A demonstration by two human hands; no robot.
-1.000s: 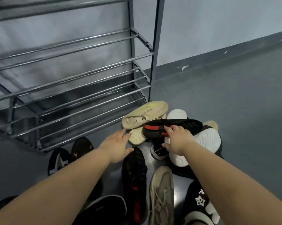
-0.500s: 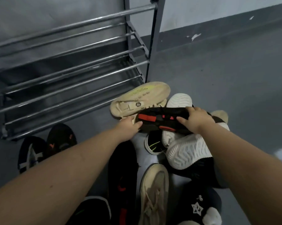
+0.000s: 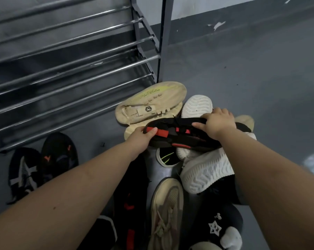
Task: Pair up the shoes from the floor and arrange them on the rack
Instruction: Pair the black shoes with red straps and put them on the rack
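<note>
Both hands hold one black sneaker with red accents point(image 3: 178, 135), lifted atop the pile on the floor point(image 3: 243, 78). The left hand point(image 3: 141, 138) pinches one end, thumb on top; the right hand point(image 3: 216, 123) curls over the other end. The two-handed hold likely frees it from the shoes beneath. A likely mate, black with red marks point(image 3: 130, 204), lies near, below the left forearm. The metal rack point(image 3: 80, 60) stands far left, rails bare where visible. Upturned tan shoes point(image 3: 152, 105) lie just beyond.

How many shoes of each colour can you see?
Black shoes: 6
Beige shoes: 4
White-soled shoes: 2
Unclear shoe: 1
Total: 13, counting half-hidden ones
</note>
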